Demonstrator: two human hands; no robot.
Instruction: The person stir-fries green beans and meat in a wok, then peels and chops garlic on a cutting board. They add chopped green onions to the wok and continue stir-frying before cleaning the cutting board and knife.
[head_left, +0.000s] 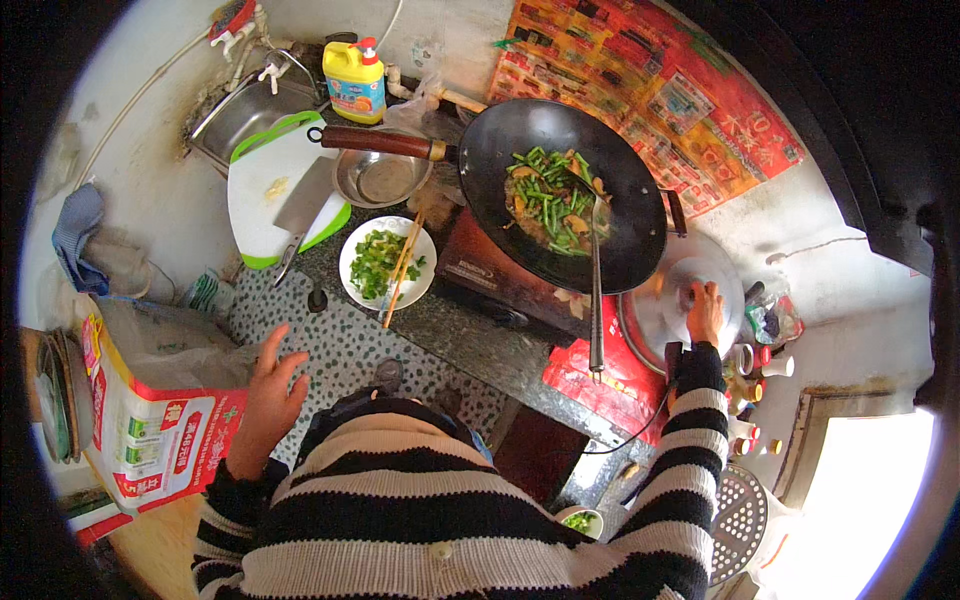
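My right hand (705, 313) grips the knob of a large metal lid (679, 289) at the right of the counter. Over the bare floor at the left, my left hand (275, 397) hangs with its fingers apart, holding nothing. A black wok (495, 217) on the cooker (487, 262) contains cut green vegetables and brown slices (551, 199). A metal spatula (596, 300) leans in it, its handle over the near rim. Chopped greens (375, 262) fill a white plate (349, 289), with wooden chopsticks (403, 270) across its right side.
A white cutting board (251, 180) with a cleaver (304, 202) lies beside a metal bowl (349, 184) and the sink (255, 112). A yellow detergent bottle (354, 82) stands behind. Condiment bottles (750, 390) crowd the right edge; a cardboard box (161, 442) is at left.
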